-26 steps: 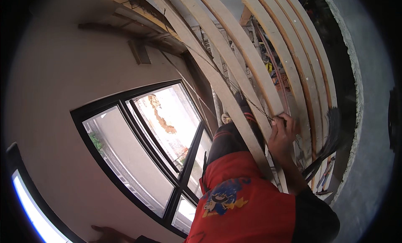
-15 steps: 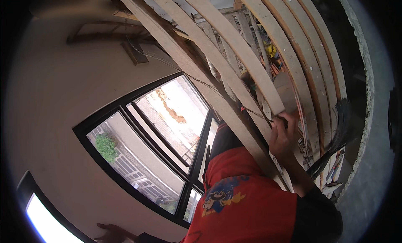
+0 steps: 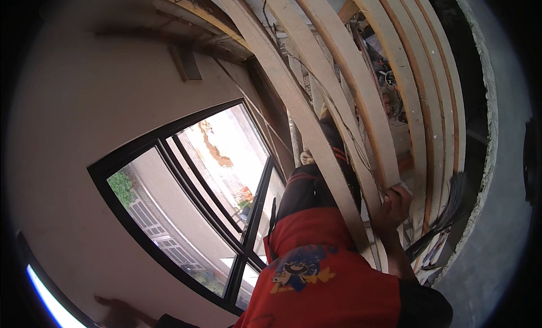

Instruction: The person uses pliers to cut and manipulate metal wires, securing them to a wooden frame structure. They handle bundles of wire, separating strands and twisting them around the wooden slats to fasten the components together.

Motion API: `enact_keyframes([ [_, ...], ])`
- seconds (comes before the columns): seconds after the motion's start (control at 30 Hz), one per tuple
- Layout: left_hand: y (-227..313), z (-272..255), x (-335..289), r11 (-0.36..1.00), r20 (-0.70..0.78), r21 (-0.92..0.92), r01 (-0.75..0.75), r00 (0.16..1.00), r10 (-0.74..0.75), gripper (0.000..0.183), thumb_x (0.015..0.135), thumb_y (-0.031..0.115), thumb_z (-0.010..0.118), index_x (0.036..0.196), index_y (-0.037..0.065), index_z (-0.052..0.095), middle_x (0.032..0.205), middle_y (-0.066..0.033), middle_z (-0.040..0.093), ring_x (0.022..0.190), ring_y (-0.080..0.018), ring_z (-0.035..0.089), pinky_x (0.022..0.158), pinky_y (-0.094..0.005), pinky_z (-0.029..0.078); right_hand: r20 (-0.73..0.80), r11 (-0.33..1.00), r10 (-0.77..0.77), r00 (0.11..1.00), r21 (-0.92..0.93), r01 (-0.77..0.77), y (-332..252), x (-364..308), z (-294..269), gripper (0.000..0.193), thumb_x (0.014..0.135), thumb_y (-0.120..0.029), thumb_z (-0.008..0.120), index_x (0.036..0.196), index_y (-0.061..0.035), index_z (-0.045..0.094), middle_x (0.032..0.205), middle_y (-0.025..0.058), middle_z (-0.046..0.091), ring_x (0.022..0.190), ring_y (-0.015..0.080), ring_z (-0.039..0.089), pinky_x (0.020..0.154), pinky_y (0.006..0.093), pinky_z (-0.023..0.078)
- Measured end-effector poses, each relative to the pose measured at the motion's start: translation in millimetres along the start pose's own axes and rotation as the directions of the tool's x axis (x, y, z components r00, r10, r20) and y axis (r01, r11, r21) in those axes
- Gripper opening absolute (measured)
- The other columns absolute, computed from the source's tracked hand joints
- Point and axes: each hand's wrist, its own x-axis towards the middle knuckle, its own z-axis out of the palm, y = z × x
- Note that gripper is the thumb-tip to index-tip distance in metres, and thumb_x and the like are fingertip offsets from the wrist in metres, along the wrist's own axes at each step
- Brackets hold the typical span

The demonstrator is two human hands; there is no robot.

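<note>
My right hand (image 3: 395,208) curls its fingers at the near end of a long, pale, flat wooden strip (image 3: 366,93), a thin dark twisted wire (image 3: 337,110) running down to the fingertips from ahead and to the left; whether they pinch wire, wood or both, I cannot tell. My left hand (image 3: 121,315), blurred and well apart to the lower left, spreads a finger away from the rest, near a plain pinkish-beige wall (image 3: 68,158).

Below and left of the right hand, my red top with black sleeves (image 3: 344,297) bears a cartoon print (image 3: 302,271) in blue, yellow and white; its blue lettering is too smeared to read.

Compared with half a second ago, the right hand sits lower in view, and the wire, which then crossed the window, now lies along the strips.

More parallel pale wooden strips (image 3: 420,102) flank that hand. Just to its right fans a black bundle of fine strands (image 3: 451,198); farther right stands a rough-edged grey surface (image 3: 505,130). Left of it, a black-framed window (image 3: 247,252) shows greenery and paving outside.
</note>
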Motion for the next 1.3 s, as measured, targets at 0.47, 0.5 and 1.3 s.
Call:
enact_keyframes([
  [0.47, 15.9, -27.1, 25.7, 0.971, 0.558, -0.039, 0.237, 0.811, -0.176, 0.07, 0.087, 0.053, 0.048, 0.128, -0.004, 0.043, 0.126, -0.0238, 0.046, 0.113, -0.0404, 0.047, 0.094, -0.0501, 0.039, 0.01, 0.982, -0.145, 0.989, -0.121, 0.145, -3.0, -0.3, 6.5, 0.02, 0.096, -0.012, 0.04, 0.093, 0.0047, 0.052, 0.099, 0.0186, 0.05, 0.089, 0.0321, 0.053, 0.076, 0.0428, 0.043],
  [0.5, 10.7, -23.6, 24.7, 0.978, 0.525, -0.024, 0.207, 0.835, -0.164, 0.07, 0.087, 0.055, 0.048, 0.126, -0.003, 0.045, 0.124, -0.0226, 0.047, 0.111, -0.0393, 0.048, 0.093, -0.0493, 0.04, 0.012, 0.983, -0.148, 0.989, -0.11, 0.148, 1.1, -3.7, 5.6, 0.019, 0.095, -0.012, 0.04, 0.094, 0.0043, 0.051, 0.099, 0.0186, 0.05, 0.089, 0.032, 0.053, 0.076, 0.0427, 0.043],
  [1.3, -19.0, 38.3, -8.2, 0.967, -0.194, 0.178, 0.184, 0.97, -0.149, 0.079, 0.087, 0.057, 0.047, 0.127, -0.011, 0.042, 0.122, -0.0309, 0.046, 0.108, -0.0464, 0.047, 0.092, -0.0582, 0.037, 0.019, 0.999, -0.032, 0.999, 0.035, 0.032, -4.7, 3.9, -0.9, 0.014, 0.078, -0.001, 0.047, 0.088, 0.0033, 0.057, 0.09, 0.0155, 0.052, 0.079, 0.0307, 0.052, 0.066, 0.0396, 0.042],
])
